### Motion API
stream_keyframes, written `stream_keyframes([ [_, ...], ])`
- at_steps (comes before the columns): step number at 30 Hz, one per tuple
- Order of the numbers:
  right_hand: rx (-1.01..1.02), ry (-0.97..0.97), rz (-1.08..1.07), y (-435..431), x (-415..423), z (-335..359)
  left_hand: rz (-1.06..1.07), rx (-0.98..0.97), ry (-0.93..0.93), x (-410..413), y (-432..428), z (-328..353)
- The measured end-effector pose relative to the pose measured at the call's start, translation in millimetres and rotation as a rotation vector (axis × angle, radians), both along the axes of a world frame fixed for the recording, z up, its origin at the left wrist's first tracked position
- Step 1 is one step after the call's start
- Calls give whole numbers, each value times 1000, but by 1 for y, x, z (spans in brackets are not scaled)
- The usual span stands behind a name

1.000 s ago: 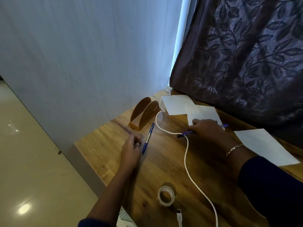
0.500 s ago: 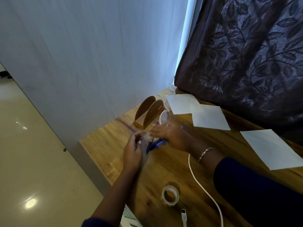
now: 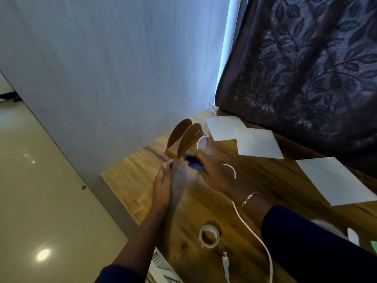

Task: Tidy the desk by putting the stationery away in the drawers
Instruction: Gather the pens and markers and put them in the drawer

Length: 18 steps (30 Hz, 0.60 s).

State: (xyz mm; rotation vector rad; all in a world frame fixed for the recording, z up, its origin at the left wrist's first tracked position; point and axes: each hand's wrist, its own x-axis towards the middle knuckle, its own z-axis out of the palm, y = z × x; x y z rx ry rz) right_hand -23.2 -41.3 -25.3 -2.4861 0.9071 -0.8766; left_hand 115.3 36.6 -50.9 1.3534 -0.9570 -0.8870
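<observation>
Over the left end of the wooden desk (image 3: 130, 180), my right hand (image 3: 214, 172) grips blurred blue pens (image 3: 192, 161), which poke out toward the left. My left hand (image 3: 163, 180) is raised close beside them, fingertips near the pens' ends; blur hides whether it pinches anything. A roll of clear tape (image 3: 209, 236) lies flat near the front edge. Three white paper sheets lie along the back: one (image 3: 223, 127) in the corner, one (image 3: 259, 145) overlapping it, one (image 3: 334, 180) at the right.
A wooden two-leaf holder (image 3: 184, 139) stands just behind my hands. A white cable (image 3: 252, 228) snakes from the back corner to the front, its plug (image 3: 225, 261) near the tape. Wall at left, dark curtain (image 3: 306, 68) behind. Something pale with lines (image 3: 161, 268) shows below the front edge.
My right hand lifted a blue pen off the paper and carried it left to my left hand. The pen that lay by my left hand is off the desk; both hands have risen.
</observation>
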Motion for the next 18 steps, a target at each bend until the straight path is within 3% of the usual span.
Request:
stream_keyframes([
  [4,460,-680,-116,17,-31,41,-33,-69,-84,-21,7,18],
  [7,609,-931,-144,28,-70,52,-85,-125,-173,-56,14,36],
  [12,710,-1037,-239,72,-128,62,-250,-192,-239,-135,35,49],
  [18,674,-965,-429,144,-222,74,-457,-344,-436,-240,86,52],
])
